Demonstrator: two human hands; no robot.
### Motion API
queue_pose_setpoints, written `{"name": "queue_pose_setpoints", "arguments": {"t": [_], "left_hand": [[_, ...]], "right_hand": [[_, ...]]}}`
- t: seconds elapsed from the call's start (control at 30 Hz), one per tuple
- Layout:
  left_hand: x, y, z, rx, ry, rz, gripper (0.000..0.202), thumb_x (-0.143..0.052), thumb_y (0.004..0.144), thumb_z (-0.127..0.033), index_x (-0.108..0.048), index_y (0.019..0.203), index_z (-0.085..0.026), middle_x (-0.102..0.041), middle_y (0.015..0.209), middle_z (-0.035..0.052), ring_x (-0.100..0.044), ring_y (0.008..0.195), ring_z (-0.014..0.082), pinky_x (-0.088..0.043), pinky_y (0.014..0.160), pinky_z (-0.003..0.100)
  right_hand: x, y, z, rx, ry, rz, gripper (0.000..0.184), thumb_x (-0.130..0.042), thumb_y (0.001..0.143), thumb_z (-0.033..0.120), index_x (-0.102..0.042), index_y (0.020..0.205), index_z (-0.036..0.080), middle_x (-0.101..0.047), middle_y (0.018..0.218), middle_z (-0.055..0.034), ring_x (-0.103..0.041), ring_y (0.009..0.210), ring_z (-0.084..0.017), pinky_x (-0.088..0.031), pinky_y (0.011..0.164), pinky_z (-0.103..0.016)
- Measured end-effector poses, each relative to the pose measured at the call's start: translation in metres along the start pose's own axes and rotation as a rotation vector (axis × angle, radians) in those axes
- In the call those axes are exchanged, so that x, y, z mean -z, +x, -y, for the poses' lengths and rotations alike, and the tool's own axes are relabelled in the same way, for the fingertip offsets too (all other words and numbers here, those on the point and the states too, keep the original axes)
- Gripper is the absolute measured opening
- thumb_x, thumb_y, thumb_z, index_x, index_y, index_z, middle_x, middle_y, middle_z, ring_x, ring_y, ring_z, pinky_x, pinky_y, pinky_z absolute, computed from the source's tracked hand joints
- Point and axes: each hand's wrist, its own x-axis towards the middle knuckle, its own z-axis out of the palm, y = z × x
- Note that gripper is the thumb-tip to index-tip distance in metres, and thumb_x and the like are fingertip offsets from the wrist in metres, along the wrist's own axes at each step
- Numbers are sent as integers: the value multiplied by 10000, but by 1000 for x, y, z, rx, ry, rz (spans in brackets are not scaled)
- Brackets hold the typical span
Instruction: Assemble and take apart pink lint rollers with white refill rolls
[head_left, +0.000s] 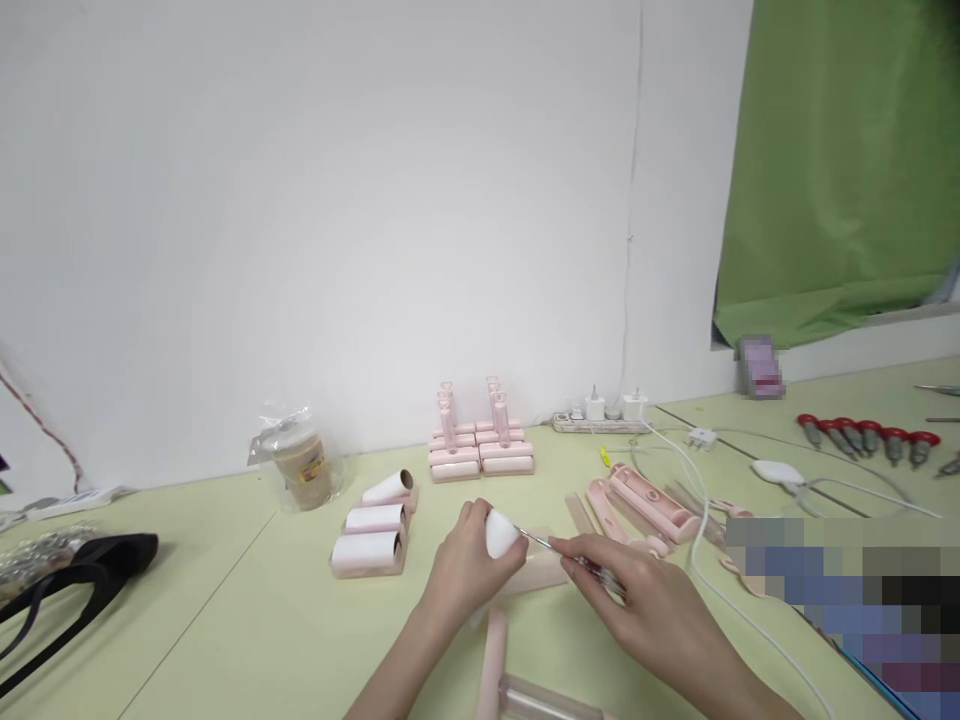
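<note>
My left hand is closed around a white paper roll, holding it just above the pale green table. My right hand pinches a thin metal tool, a small screwdriver by the look of it, whose tip touches the end of the roll. Below the hands lies a pink handle piece with a clear cover. A pink flat part sits under the roll.
Three white rolls on pink bases lie to the left. Stacked pink rollers stand by the wall. Open pink casings, a power strip, white cables, red-handled screwdrivers, a wrapped cup and a black bag are around.
</note>
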Motion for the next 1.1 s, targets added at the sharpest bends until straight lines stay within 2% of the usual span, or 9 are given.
{"name": "queue_pose_setpoints", "arguments": {"t": [0.13, 0.33, 0.6, 0.7, 0.8, 0.97, 1.1], "left_hand": [[-5, 9, 2, -5, 22, 23, 201, -444, 729, -407, -415, 789, -218, -508, 845, 10, -545, 744, 188, -391, 625, 269], [-8, 8, 10, -5, 61, 52, 221, -460, 717, -424, -414, 781, -217, -510, 835, 6, -549, 724, 186, -373, 593, 262], [-12, 10, 13, 12, 165, 95, 224, -456, 705, -419, -435, 795, -216, -519, 847, 15, -549, 687, 192, -339, 543, 263], [-11, 9, 13, 31, 178, 115, 227, -458, 699, -424, -442, 780, -212, -528, 832, 21, -549, 668, 199, -334, 524, 265], [-10, 8, 12, 41, 190, 121, 224, -450, 704, -422, -444, 775, -209, -531, 828, 26, -550, 656, 203, -336, 522, 271], [-10, 7, 10, 38, 190, 130, 229, -465, 698, -429, -448, 768, -212, -535, 816, 21, -552, 644, 197, -336, 516, 265], [-11, 7, 10, 29, 180, 127, 237, -474, 697, -433, -455, 777, -211, -538, 828, 19, -555, 667, 192, -342, 526, 261]], "right_hand": [[-2, 2, -7, -3, -28, -19, 233, -392, 847, 302, -606, 938, 315, -693, 878, 62, -653, 732, -155, -497, 556, -245], [-8, 1, -10, -1, -35, -18, 241, -392, 845, 307, -620, 923, 304, -696, 862, 51, -654, 727, -152, -503, 551, -233], [-16, -1, -17, 9, -123, 44, 265, -358, 858, 314, -617, 915, 300, -696, 834, 44, -654, 694, -159, -471, 502, -241], [-19, -2, -23, -35, -176, 72, 259, -368, 851, 309, -622, 896, 294, -702, 797, 43, -657, 642, -172, -454, 469, -254], [-18, -2, -24, -78, -142, 48, 246, -386, 844, 326, -621, 913, 301, -706, 782, 44, -659, 650, -169, -461, 487, -250], [-15, -2, -17, -30, -60, 31, 256, -378, 849, 311, -616, 942, 300, -699, 872, 36, -655, 719, -166, -480, 547, -250], [-15, -3, -16, -13, -60, 22, 259, -377, 846, 302, -617, 943, 292, -699, 867, 30, -655, 687, -162, -480, 531, -246]]}}
